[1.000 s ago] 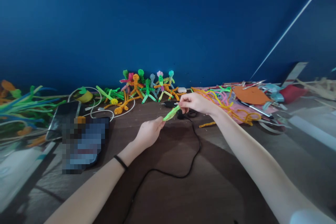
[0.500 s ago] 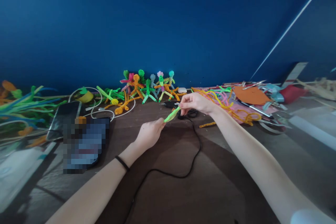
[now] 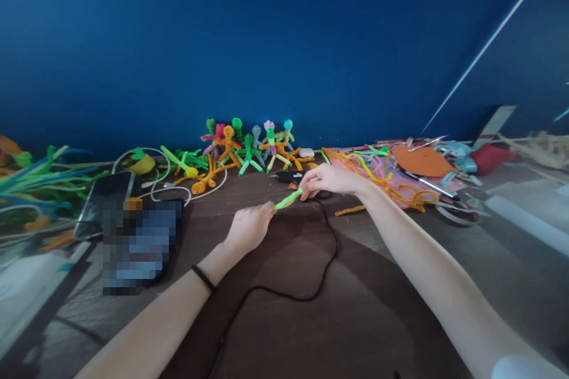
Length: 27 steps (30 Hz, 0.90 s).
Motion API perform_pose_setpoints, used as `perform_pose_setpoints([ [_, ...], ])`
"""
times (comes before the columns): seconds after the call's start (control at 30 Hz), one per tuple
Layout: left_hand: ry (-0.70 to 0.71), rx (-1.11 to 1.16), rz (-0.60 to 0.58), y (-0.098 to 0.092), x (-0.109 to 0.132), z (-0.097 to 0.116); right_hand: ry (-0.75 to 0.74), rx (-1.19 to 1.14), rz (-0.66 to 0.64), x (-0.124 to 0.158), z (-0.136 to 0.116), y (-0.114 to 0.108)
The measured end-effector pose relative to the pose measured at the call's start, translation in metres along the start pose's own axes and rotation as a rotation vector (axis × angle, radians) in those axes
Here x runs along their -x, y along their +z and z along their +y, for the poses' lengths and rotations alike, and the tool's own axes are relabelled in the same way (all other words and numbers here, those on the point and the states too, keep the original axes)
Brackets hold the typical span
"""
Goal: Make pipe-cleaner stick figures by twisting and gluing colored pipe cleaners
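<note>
Below the green strip (image 3: 288, 199), at six o'clock, a cord (image 3: 288, 294) curves over the table (image 3: 364, 320). The left hand (image 3: 249, 226), at eight, grips the strip's nearer end; the right hand (image 3: 326, 180), at two, pinches its farther end. Beyond, a glue gun (image 3: 284, 177) lies at twelve, and figures (image 3: 248, 147) stand around eleven before the wall (image 3: 284, 41).

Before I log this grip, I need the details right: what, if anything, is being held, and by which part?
A slim, bright-green, fuzzy-looking strip: the left hand pinches its lower-left end, the right hand its upper-right end.
</note>
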<state>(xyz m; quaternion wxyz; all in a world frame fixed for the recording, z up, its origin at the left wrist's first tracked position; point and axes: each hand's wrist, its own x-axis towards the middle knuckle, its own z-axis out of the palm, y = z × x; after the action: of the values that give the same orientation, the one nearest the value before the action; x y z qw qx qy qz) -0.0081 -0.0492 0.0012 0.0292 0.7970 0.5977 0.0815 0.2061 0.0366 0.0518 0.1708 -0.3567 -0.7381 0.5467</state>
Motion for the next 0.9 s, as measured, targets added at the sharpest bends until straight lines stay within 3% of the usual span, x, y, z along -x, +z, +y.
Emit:
perform_pose_setpoints([
  [0.43, 0.009, -0.028, 0.025, 0.002, 0.0, -0.001, -0.031, -0.041, 0.054, 0.002, -0.005, 0.003],
  [0.9, -0.009, -0.1, 0.059, 0.002, 0.001, 0.002, -0.078, 0.28, 0.149, 0.006, -0.017, 0.01],
])
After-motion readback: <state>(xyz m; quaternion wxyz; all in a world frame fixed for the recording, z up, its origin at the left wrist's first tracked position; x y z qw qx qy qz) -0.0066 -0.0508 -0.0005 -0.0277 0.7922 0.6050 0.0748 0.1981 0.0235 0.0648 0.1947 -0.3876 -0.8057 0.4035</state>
